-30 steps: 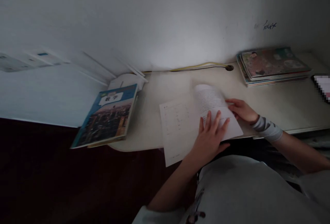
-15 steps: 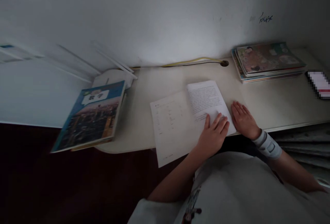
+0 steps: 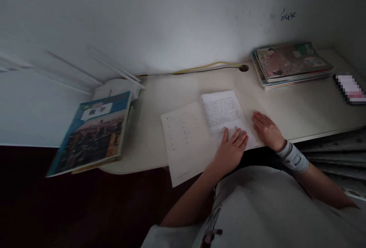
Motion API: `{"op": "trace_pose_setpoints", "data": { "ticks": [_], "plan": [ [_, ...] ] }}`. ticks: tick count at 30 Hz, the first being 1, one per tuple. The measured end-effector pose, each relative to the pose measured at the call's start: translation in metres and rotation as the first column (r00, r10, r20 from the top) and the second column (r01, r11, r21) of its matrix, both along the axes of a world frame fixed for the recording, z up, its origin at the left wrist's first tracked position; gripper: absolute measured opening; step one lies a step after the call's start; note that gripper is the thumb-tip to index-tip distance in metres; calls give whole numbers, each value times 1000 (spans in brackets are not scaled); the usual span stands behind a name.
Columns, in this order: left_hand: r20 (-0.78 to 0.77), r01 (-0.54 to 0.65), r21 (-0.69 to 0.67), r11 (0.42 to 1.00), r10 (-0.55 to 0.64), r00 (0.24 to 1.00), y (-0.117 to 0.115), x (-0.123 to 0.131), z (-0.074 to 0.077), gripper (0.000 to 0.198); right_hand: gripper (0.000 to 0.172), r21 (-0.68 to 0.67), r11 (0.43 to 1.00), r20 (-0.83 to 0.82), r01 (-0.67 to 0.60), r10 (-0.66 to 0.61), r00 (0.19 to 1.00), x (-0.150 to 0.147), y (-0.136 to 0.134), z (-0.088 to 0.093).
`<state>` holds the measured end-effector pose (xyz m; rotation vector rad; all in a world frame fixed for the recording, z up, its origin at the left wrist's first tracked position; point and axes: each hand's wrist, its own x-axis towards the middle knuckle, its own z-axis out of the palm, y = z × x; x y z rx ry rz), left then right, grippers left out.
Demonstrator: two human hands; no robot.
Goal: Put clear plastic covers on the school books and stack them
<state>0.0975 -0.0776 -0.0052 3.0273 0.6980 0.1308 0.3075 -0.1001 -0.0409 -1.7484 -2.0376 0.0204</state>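
Note:
My left hand (image 3: 233,149) lies open, fingers spread, on the lower part of a folded printed sheet (image 3: 221,109). That sheet rests near the desk's front edge, dense lines of text facing up. My right hand (image 3: 268,132) is beside the sheet's right edge, fingers stretched out and held together, with nothing seen in it. A grey-white band (image 3: 294,157) is round the right wrist. To the left, a larger paper (image 3: 183,152) with sparse print extends past the desk edge. Part of it is covered by the folded sheet and my left arm.
A pile of books with a blue-topped cover (image 3: 91,133) overhangs the desk (image 3: 151,126) at the left. At the back right stand several stacked books (image 3: 294,63), with a phone (image 3: 349,88) to their right. Cables (image 3: 200,68) run along the wall into a hole (image 3: 243,68).
The view has turned slightly, moving most of the desk's things a little left in the picture. My right hand has tipped a little onto its side. My left hand stays on the sheet.

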Motion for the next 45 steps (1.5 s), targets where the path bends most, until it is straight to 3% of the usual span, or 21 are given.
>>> {"op": "trace_pose_setpoints", "data": {
  "ticks": [8, 12, 17, 24, 29, 33, 35, 37, 38, 40, 41, 43, 45],
  "plan": [
    [0, -196, -4, 981, 196, 981, 1, 23, 1, 43, 37, 32, 999, -129, -3, 7, 992, 4, -1, 6],
    [-1, -216, 10, 976, 216, 976, 2, 38, 2, 43, 37, 10, 1000, -231, 6, -4, 973, 5, -2, 9],
    [-13, -59, -14, 998, 59, 998, -2, 42, 3, 41, 37, 18, 999, -223, 30, -25, 975, 8, -3, 13],
    [0, 98, -54, 994, -99, 995, -6, 34, -2, 41, 50, -90, 982, 118, 166, -155, 981, 27, -2, 10],
    [22, 244, -124, 962, -243, 970, -10, 35, -10, 41, 56, -130, 986, 206, 101, -73, 976, 32, 4, 9],
    [7, 263, -269, 927, -271, 962, -8, 30, 6, 42, 59, -142, 988, 215, 52, -20, 976, 39, 10, 11],
    [48, 330, -407, 852, -341, 939, 8, 26, 20, 45, 61, -145, 989, 227, 35, -1, 974, 43, 12, 11],
    [125, 376, -526, 763, -369, 921, 39, 23, 32, 41, 62, -146, 989, 234, 23, 12, 972, 45, 13, 10],
    [151, 331, -547, 769, -298, 943, 61, 24, 36, 38, 63, -144, 989, 234, 19, 16, 972, 46, 14, 9],
    [211, 96, -466, 879, 5, 977, 109, 31, 38, 35, 64, -136, 991, 229, 13, 19, 973, 46, 14, 6],
    [226, -24, -428, 904, 132, 965, 134, 37, 37, 34, 64, -129, 992, 227, 11, 18, 974, 46, 14, 5],
    [212, -175, -427, 887, 286, 934, 178, 55, 33, 32, 64, -111, 994, 225, 12, 14, 974, 46, 13, 3],
    [177, -155, -560, 814, 301, 937, 208, 75, 30, 22, 65, -91, 996, 232, 16, 6, 973, 45, 13, 2]
  ]
}}
